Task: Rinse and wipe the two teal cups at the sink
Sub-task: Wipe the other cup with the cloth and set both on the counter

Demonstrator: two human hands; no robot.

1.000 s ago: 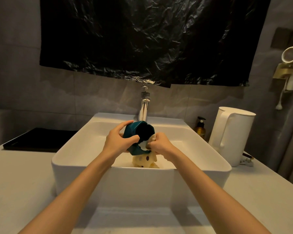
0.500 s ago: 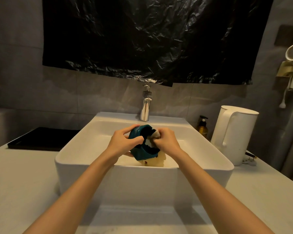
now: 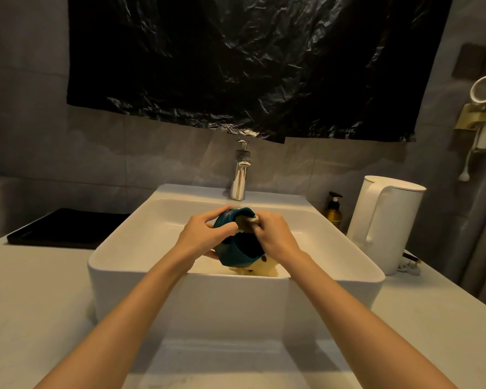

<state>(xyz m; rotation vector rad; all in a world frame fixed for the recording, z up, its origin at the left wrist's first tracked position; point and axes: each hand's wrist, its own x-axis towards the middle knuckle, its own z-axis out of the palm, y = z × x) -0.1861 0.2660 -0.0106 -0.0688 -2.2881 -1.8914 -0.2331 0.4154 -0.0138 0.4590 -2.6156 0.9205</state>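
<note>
Left hand: your fingers curl round the cup, tilted over the sink; right hand pinches the cloth at its rim, so wiping, likely; next, turn the cup.

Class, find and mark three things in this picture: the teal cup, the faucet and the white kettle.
teal cup (image 3: 232,252), head view, on its outer wall below the left thumb.
faucet (image 3: 238,181), head view, on its chrome upright body.
white kettle (image 3: 396,226), head view, on its side wall right of the handle.
</note>
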